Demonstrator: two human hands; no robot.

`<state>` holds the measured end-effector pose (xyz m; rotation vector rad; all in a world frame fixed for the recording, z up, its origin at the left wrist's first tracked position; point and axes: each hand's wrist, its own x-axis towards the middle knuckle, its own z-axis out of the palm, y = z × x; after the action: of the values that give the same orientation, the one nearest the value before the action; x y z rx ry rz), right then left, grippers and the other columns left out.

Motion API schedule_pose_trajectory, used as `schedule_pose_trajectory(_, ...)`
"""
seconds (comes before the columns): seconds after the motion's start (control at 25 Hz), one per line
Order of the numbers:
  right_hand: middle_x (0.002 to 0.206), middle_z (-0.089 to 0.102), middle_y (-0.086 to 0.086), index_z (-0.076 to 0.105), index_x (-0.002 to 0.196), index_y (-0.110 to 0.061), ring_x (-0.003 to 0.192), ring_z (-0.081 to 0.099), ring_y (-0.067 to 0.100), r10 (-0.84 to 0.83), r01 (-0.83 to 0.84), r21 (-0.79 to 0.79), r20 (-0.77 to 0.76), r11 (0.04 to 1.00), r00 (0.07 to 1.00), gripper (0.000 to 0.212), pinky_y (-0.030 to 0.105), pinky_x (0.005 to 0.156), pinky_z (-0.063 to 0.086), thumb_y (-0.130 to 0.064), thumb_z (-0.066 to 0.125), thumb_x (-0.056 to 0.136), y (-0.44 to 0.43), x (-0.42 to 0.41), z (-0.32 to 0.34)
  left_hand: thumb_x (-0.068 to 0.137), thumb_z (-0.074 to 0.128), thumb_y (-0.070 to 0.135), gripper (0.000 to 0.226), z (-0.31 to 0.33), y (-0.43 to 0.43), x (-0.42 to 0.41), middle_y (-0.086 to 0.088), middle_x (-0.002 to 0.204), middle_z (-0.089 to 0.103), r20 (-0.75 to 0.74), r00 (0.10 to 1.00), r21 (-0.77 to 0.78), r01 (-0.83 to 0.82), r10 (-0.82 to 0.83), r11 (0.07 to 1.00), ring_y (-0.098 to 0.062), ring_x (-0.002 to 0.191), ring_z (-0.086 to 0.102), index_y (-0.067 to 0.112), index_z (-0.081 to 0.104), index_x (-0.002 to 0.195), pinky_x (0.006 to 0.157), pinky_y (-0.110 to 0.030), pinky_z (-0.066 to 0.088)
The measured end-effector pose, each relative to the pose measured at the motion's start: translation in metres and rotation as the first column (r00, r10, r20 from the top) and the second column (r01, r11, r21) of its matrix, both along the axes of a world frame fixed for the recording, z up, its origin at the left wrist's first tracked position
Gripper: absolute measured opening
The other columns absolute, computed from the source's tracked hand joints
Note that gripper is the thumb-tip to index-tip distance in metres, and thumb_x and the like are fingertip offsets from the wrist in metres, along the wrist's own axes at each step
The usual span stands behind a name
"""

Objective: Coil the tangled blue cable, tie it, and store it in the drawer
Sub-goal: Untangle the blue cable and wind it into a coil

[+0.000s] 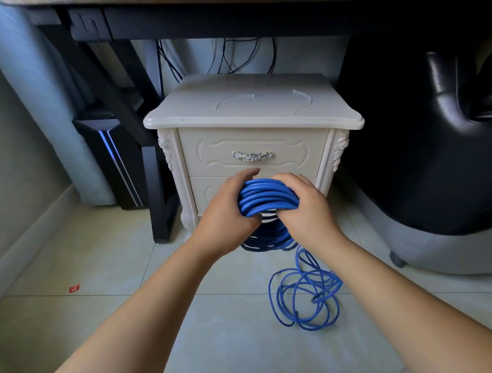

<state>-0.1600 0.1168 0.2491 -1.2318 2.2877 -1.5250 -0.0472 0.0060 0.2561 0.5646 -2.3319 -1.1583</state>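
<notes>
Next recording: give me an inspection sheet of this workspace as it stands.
Surface: pale tiled floor in front of a white nightstand.
Job's things: blue cable coil held up; loose tangle trails onto the floor; top drawer shut.
Clutter: red scrap on the floor, left.
Grippers: left hand and right hand both grip the coil.
Cables: black cables hang behind the nightstand.
Surroundings: computer tower left, black chair right, desk overhead.
</notes>
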Motion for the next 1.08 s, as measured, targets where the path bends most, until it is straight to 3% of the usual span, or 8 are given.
schedule_pose_trajectory(0.16,0.098,0.063,-0.009,0.063,0.105,-0.029,0.084,0.058,0.005,0.014,-0.014,0.003,0.036,1.0,0.999,0.051,0.012,0.074,0.043,0.009,0.057,0.071,0.001,0.002,0.002,0.083,0.061,0.001,0.023,-0.001,0.003,-0.002,0.001,0.079,0.061,0.029,0.999,0.136,-0.047,0.043,0.99,-0.016,0.071,0.057,0.014,0.056,0.101,0.063,-0.026,0.046)
schedule_pose_trajectory(0.28,0.096,0.065,-0.008,0.056,0.112,-0.036,0.07,0.058,0.001,0.01,-0.004,-0.037,0.155,0.999,0.988,0.05,0.012,0.065,0.043,-0.002,0.067,0.076,0.003,0.003,0.01,0.085,0.064,0.0,0.017,-0.002,0.001,-0.005,0.001,0.071,0.054,-0.02,0.998,0.411,-0.05,0.064,0.91,-0.015,0.067,0.049,0.01,0.059,0.097,0.065,-0.029,0.038)
schedule_pose_trajectory(0.44,0.108,0.061,-0.011,0.052,0.122,-0.04,0.088,0.06,-0.004,0.0,0.006,-0.023,0.243,1.0,0.97,0.052,0.009,0.074,0.043,-0.02,0.074,0.08,0.006,0.002,0.012,0.085,0.065,-0.001,0.02,0.0,0.003,-0.006,0.012,0.061,0.056,-0.064,0.994,0.616,-0.034,0.093,0.787,-0.013,0.068,0.05,0.012,0.064,0.101,0.069,-0.028,0.038)
schedule_pose_trajectory(0.6,0.11,0.06,-0.022,0.052,0.125,-0.039,0.087,0.054,-0.024,-0.014,0.03,-0.039,0.367,0.999,0.93,0.054,0.008,0.078,0.041,-0.034,0.078,0.078,0.007,0.0,0.012,0.088,0.062,0.001,0.015,0.003,0.006,-0.007,0.003,0.071,0.053,-0.078,0.979,0.787,-0.056,0.19,0.614,-0.015,0.071,0.049,0.014,0.059,0.096,0.067,-0.029,0.04)
schedule_pose_trajectory(0.76,0.112,0.069,-0.012,0.047,0.127,-0.044,0.103,0.067,0.006,0.027,0.018,-0.078,0.537,0.997,0.843,0.071,0.038,0.098,0.051,-0.044,0.083,0.066,0.0,0.006,-0.002,0.09,0.061,0.003,0.01,0.007,0.004,-0.008,-0.001,0.07,0.05,-0.113,0.924,0.929,-0.032,0.364,0.369,-0.014,0.069,0.05,0.011,0.06,0.096,0.069,-0.033,0.048)
schedule_pose_trajectory(0.84,0.117,0.068,-0.006,0.042,0.134,-0.044,0.108,0.066,0.013,0.046,0.015,-0.098,0.589,0.995,0.807,0.088,0.045,0.1,0.05,-0.047,0.084,0.057,-0.006,0.01,-0.008,0.091,0.061,0.006,0.007,0.007,0.007,-0.006,-0.001,0.069,0.049,-0.136,0.922,0.951,0.018,0.363,0.309,-0.014,0.069,0.051,0.01,0.059,0.095,0.073,-0.035,0.051)
schedule_pose_trajectory(0.96,0.103,0.071,0.001,0.053,0.126,-0.03,0.098,0.07,0.019,0.011,0.128,-0.157,0.672,0.979,0.74,0.07,0.053,0.097,0.051,-0.027,0.084,0.062,-0.007,0.003,-0.008,0.092,0.06,0.011,0.005,0.004,0.015,-0.005,-0.001,0.067,0.054,-0.128,0.96,0.945,0.042,0.248,0.325,-0.012,0.066,0.058,0.012,0.059,0.087,0.073,-0.034,0.055)
schedule_pose_trajectory(1.08,0.07,0.063,-0.001,0.059,0.104,-0.021,0.072,0.063,0.025,-0.019,0.205,-0.181,0.705,0.962,0.709,0.042,0.062,0.088,0.052,-0.004,0.07,0.067,-0.003,-0.004,-0.006,0.09,0.063,0.019,0.008,-0.001,0.015,-0.006,-0.003,0.079,0.061,-0.028,0.996,0.838,-0.019,0.079,0.545,-0.015,0.079,0.062,0.013,0.06,0.086,0.091,-0.042,0.052)
